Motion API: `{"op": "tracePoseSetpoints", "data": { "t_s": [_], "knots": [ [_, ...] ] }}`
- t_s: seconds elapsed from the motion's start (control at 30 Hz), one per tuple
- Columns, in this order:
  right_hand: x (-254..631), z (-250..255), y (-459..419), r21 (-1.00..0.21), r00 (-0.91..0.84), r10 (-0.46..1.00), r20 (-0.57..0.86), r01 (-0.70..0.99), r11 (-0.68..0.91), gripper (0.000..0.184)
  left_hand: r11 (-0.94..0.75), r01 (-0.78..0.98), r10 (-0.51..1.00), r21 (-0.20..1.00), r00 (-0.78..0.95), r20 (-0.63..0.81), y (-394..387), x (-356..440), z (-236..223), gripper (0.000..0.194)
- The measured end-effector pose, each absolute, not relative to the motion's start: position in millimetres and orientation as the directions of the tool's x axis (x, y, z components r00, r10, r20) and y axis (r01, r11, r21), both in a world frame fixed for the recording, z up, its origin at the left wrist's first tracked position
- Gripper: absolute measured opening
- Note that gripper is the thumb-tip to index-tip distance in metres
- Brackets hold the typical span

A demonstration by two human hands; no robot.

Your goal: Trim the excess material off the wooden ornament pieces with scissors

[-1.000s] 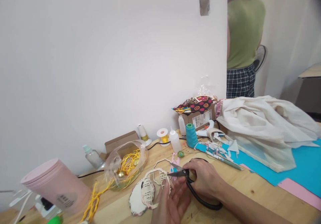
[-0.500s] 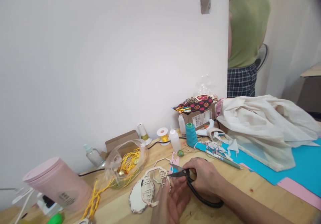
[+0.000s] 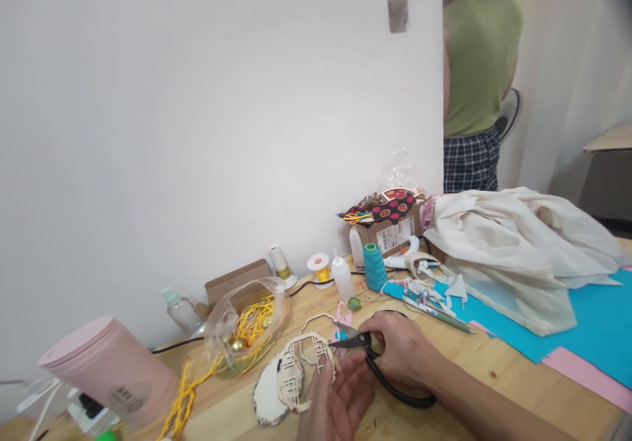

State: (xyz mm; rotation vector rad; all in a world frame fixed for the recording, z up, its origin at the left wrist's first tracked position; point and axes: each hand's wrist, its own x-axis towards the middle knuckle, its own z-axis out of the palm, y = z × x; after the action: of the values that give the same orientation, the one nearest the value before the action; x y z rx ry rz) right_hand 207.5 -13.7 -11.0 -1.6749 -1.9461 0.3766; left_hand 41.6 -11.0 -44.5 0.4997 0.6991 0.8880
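In my right hand (image 3: 402,349) is a pair of black-handled scissors (image 3: 365,341), blades parted and pointing left at the edge of a cream cut-out lattice piece (image 3: 296,382). My left hand (image 3: 338,395) pinches that piece by its right side, thumb on top, palm turned up below the blades. Beneath the lattice, a white scalloped-edge shape (image 3: 270,391) shows at the left. A thin cream strip (image 3: 302,328) curls above the piece. Pink and blue scraps (image 3: 342,314) lie just behind the blades.
A pink canister (image 3: 111,368) stands at left, near a plastic bag of yellow cord (image 3: 254,319). Behind my hands are a squeeze bottle (image 3: 342,278), a teal thread cone (image 3: 374,266) and a box of fabric (image 3: 390,220). White cloth (image 3: 513,250) covers blue sheets (image 3: 597,309) at right. A person (image 3: 481,66) stands beyond.
The view has shifted slightly, so the surroundings sit a little further left. Both hands, the scissors and the lattice piece keep nearly the same pose.
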Motion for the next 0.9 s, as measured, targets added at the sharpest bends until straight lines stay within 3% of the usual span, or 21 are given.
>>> {"op": "tracePoseSetpoints", "data": {
  "t_s": [0.2, 0.5, 0.67, 0.9],
  "knots": [
    [210.5, -10.7, -14.9, -0.554, -0.135, 0.965, 0.227, 0.797, 0.242, 0.019, 0.582, -0.522, 0.804, 0.623, 0.484, -0.346, -11.8, 39.0, -39.6, 0.039],
    [209.3, -13.0, -10.0, -0.554, -0.083, 0.969, 0.234, 0.808, 0.203, 0.022, 0.611, -0.542, 0.768, 0.577, 0.581, -0.268, -7.8, 36.6, -41.4, 0.036],
    [210.6, -13.4, -10.4, -0.544, -0.111, 0.957, 0.268, 0.802, 0.246, 0.02, 0.595, -0.546, 0.795, 0.59, 0.504, -0.337, -8.4, 38.0, -46.5, 0.038],
    [204.7, -13.1, -13.0, -0.566, -0.051, 0.968, 0.246, 0.803, 0.187, 0.018, 0.575, -0.532, 0.812, 0.621, 0.465, -0.353, -9.9, 41.7, -42.5, 0.035]
  ]
}}
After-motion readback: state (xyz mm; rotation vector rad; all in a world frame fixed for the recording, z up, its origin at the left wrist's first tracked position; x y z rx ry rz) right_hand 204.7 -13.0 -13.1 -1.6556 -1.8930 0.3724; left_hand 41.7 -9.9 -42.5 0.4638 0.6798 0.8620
